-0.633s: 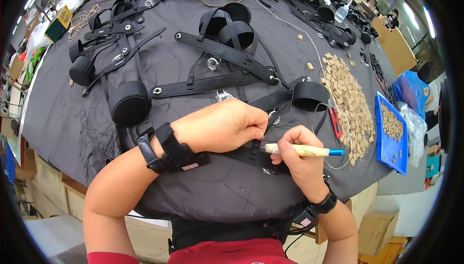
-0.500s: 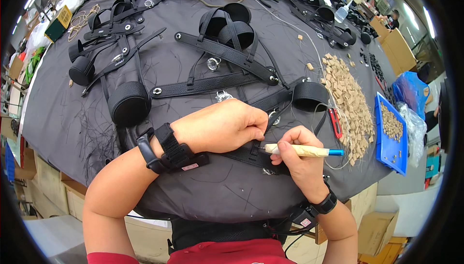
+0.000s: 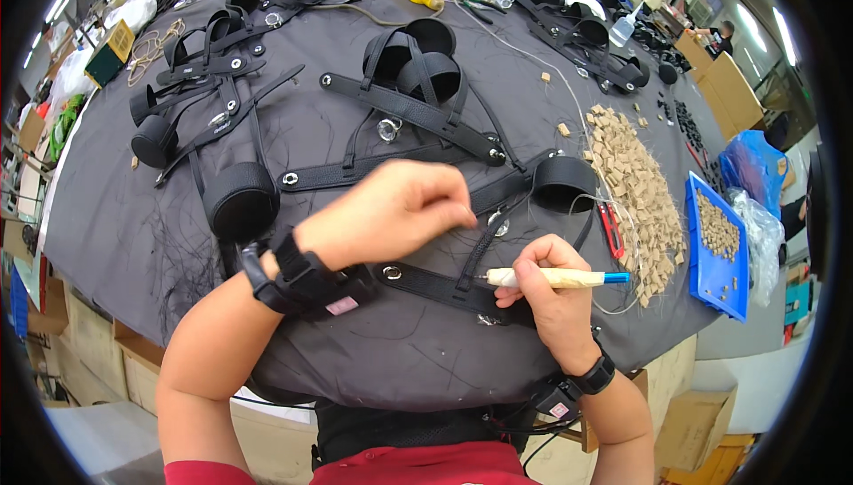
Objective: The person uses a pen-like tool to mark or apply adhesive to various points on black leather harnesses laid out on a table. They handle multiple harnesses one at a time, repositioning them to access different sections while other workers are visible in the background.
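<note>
My right hand [image 3: 555,307] grips a pen-shaped tool [image 3: 560,278] with a cream wrapped grip, a blue end and a thin tip. Its tip points left, close to a narrow strap on a black leather strap [image 3: 422,283] with a metal snap at its left end. My left hand [image 3: 400,210], slightly blurred, hovers above and left of the tip with fingers curled and thumb near the forefinger; whatever they may hold is hidden. Beyond it lies a black strap harness [image 3: 413,112] with round cuffs. A single black cuff [image 3: 564,183] sits beyond my right hand.
Many small tan pieces [image 3: 635,201] are heaped at the right, beside red-handled snips [image 3: 611,229]. A blue tray [image 3: 718,285] holds more of them. Another strap harness [image 3: 242,201] lies at the left. Loose black threads litter the dark cloth, and a pale cord crosses it.
My left hand has lifted away from the strap and moved left, uncovering the strap's snap end and the narrow strap. My right hand and the pen-shaped tool have barely moved.
</note>
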`<state>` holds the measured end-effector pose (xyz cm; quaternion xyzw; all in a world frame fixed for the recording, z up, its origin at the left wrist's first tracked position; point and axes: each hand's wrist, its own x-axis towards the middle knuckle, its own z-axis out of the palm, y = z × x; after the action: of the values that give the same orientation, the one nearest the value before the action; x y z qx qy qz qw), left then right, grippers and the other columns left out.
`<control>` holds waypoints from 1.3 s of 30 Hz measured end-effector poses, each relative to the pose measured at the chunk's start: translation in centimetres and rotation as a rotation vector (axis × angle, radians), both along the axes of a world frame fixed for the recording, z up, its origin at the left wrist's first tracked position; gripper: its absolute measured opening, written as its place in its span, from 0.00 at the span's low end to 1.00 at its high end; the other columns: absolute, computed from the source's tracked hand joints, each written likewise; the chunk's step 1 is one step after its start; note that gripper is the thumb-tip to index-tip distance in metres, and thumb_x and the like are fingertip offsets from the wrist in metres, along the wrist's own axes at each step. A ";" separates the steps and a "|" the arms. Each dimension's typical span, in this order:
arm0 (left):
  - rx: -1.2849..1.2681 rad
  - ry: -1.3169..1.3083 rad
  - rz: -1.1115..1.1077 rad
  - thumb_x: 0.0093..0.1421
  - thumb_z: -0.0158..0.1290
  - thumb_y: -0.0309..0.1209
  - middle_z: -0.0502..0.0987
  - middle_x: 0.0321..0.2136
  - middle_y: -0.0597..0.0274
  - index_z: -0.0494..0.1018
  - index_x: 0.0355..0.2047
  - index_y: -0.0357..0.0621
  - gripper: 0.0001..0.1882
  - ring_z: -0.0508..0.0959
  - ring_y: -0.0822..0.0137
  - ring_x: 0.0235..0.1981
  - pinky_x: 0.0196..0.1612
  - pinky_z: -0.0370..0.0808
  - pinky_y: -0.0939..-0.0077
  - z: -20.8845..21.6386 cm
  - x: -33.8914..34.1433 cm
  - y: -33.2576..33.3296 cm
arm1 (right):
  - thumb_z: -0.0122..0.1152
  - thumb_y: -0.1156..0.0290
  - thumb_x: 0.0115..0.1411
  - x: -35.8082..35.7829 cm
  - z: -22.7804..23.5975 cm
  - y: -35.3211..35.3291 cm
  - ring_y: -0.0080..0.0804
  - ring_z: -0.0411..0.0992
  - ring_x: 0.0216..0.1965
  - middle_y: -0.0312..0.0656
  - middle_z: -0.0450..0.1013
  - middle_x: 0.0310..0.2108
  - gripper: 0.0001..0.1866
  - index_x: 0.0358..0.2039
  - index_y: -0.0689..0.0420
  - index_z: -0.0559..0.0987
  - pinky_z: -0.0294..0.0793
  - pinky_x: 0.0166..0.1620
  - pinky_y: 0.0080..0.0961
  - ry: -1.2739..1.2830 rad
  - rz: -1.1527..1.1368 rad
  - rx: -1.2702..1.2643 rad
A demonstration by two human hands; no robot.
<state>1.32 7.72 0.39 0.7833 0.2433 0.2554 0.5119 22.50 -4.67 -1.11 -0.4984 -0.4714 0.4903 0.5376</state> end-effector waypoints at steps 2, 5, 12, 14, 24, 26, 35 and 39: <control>0.369 0.061 0.167 0.60 0.55 0.21 0.79 0.45 0.50 0.76 0.43 0.37 0.10 0.78 0.59 0.49 0.53 0.73 0.71 2.0 -1.5 1.0 | 0.56 0.76 0.65 0.4 0.2 -0.2 0.25 0.78 0.26 0.43 0.76 0.27 0.05 0.34 0.63 0.72 0.82 0.30 0.21 0.095 -0.022 0.057; 1.022 0.428 0.584 0.50 0.60 0.20 0.64 0.62 0.43 0.69 0.55 0.40 0.30 0.65 0.41 0.62 0.64 0.63 0.58 6.1 -3.1 -1.7 | 0.53 0.74 0.66 1.7 2.4 -1.1 0.32 0.78 0.24 0.48 0.76 0.27 0.06 0.34 0.63 0.70 0.81 0.27 0.25 0.200 -0.117 0.304; 0.750 0.602 0.017 0.48 0.65 0.29 0.71 0.48 0.53 0.70 0.55 0.46 0.32 0.72 0.53 0.49 0.50 0.70 0.62 4.1 0.1 -8.9 | 0.50 0.57 0.70 6.3 7.0 -5.9 0.28 0.65 0.15 0.39 0.60 0.17 0.17 0.31 0.57 0.62 0.68 0.12 0.21 0.454 -0.313 0.510; 0.867 0.596 0.024 0.49 0.65 0.34 0.69 0.43 0.54 0.71 0.51 0.47 0.28 0.72 0.58 0.44 0.46 0.70 0.65 2.5 1.7 -9.4 | 0.48 0.58 0.71 7.5 6.7 -7.3 0.28 0.65 0.15 0.39 0.60 0.17 0.16 0.31 0.57 0.62 0.67 0.12 0.20 0.561 -0.341 0.497; 0.969 0.542 0.006 0.54 0.59 0.27 0.73 0.32 0.57 0.74 0.45 0.43 0.16 0.78 0.58 0.30 0.32 0.75 0.65 5.4 4.9 -8.2 | 0.46 0.60 0.72 12.2 3.6 -11.5 0.24 0.61 0.15 0.35 0.59 0.17 0.15 0.31 0.56 0.63 0.65 0.15 0.18 0.747 -0.482 0.436; 1.009 0.509 0.120 0.54 0.58 0.24 0.76 0.31 0.56 0.75 0.44 0.42 0.16 0.78 0.57 0.30 0.32 0.75 0.65 7.9 5.5 -7.9 | 0.46 0.61 0.72 13.1 3.4 -12.1 0.23 0.61 0.15 0.35 0.59 0.17 0.15 0.31 0.55 0.63 0.64 0.15 0.18 0.766 -0.490 0.453; 0.147 0.610 0.241 0.67 0.50 0.30 0.81 0.22 0.61 0.75 0.37 0.37 0.08 0.78 0.72 0.19 0.24 0.73 0.79 16.0 4.7 -7.1 | 0.44 0.62 0.73 13.4 3.7 -12.5 0.24 0.61 0.15 0.35 0.57 0.18 0.14 0.31 0.55 0.61 0.63 0.15 0.18 0.851 -0.476 0.524; -0.397 0.394 0.085 0.71 0.46 0.35 0.82 0.28 0.60 0.73 0.44 0.37 0.13 0.77 0.81 0.20 0.21 0.70 0.87 9.9 2.0 -4.0 | 0.44 0.62 0.73 13.0 3.8 -12.1 0.24 0.60 0.15 0.35 0.57 0.18 0.14 0.31 0.55 0.62 0.63 0.15 0.18 0.887 -0.483 0.525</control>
<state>3.37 3.77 10.28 0.6912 0.4162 0.0668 0.5870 35.49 -16.77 2.69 -0.1882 -0.1792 0.3822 0.8868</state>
